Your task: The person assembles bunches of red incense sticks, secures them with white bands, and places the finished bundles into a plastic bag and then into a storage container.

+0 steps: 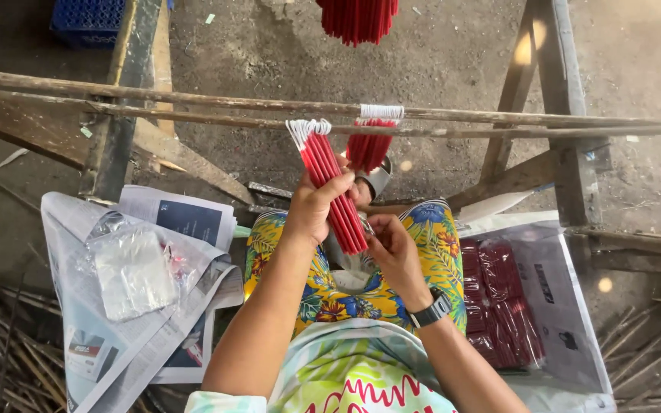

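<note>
Centre frame: left hand (311, 210) clamped around a bundle of thin red wax candles with white looped wicks (334, 187); right hand (393, 252) pinches the bundle's lower end.

One red bunch (369, 149) hangs from the wooden rail (193, 99); another shows at top edge (357, 17).

Done: clear-wrapped red packs (499, 306) stacked on newspaper, lower right.

Left: empty clear plastic bags (133, 271) on newspaper (185, 218), presumably awaiting filling.

Smooth, waxy red candles (336, 191) with white string wicks; rough weathered wooden poles (154, 98); matt newspaper (193, 222); glossy clear plastic bag (131, 271); patterned cloth trousers (437, 245).
</note>
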